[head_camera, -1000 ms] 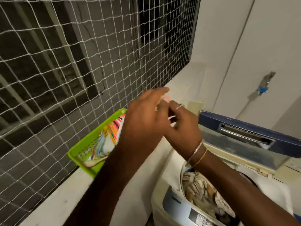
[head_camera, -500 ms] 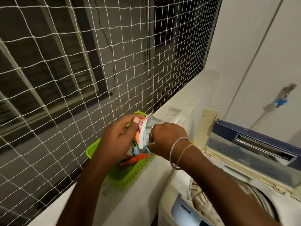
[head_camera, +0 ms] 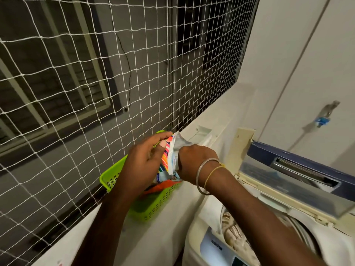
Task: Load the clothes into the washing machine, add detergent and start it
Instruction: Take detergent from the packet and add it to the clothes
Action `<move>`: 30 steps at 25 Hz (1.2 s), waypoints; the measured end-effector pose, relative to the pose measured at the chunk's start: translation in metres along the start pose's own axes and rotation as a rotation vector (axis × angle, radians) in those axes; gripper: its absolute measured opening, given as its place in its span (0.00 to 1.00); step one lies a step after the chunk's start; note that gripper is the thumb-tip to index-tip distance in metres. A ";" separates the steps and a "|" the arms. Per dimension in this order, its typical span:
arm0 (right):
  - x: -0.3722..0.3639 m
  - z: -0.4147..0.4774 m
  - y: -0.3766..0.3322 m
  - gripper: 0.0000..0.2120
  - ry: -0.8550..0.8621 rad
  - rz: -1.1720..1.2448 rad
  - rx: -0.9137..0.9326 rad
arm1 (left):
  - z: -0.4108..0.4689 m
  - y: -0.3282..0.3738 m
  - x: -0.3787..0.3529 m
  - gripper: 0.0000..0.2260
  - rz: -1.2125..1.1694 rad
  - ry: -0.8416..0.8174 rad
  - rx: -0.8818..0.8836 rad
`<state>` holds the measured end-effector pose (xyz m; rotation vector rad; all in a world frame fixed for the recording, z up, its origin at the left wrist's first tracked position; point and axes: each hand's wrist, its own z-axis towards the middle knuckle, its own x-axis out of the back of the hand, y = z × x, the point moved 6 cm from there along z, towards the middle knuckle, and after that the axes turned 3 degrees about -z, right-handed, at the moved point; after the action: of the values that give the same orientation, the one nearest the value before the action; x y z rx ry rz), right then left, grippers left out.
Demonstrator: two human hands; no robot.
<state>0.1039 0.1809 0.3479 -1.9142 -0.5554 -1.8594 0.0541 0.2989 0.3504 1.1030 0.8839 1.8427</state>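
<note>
While left hand (head_camera: 143,164) grips the detergent packet (head_camera: 172,150), right hand (head_camera: 195,162) pinches it.

A white ledge (head_camera: 169,233) runs below the netted window. A green perforated basket (head_camera: 153,206) sits on it near the netted edge; farther along lies a clear plastic piece (head_camera: 203,131).
</note>
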 end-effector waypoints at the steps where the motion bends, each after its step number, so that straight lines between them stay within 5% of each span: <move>1: -0.002 0.001 0.001 0.18 0.009 0.007 -0.009 | 0.001 -0.001 0.000 0.13 -0.003 0.003 0.001; 10: 0.010 -0.002 0.010 0.09 0.470 -0.074 0.060 | 0.005 -0.012 0.000 0.12 -0.124 0.019 0.042; 17: 0.000 -0.001 -0.005 0.14 0.469 -0.045 0.242 | 0.005 -0.016 -0.001 0.12 -0.203 0.013 0.079; 22: -0.007 -0.004 0.004 0.06 0.302 0.128 0.219 | 0.003 -0.014 -0.002 0.13 -0.232 0.008 0.083; 30: 0.000 -0.013 0.051 0.08 0.157 0.797 -0.025 | 0.006 -0.005 -0.002 0.12 -0.198 0.034 0.087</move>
<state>0.1214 0.1309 0.3473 -1.6276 0.2638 -1.4505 0.0614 0.3007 0.3473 1.0008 1.0621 1.6783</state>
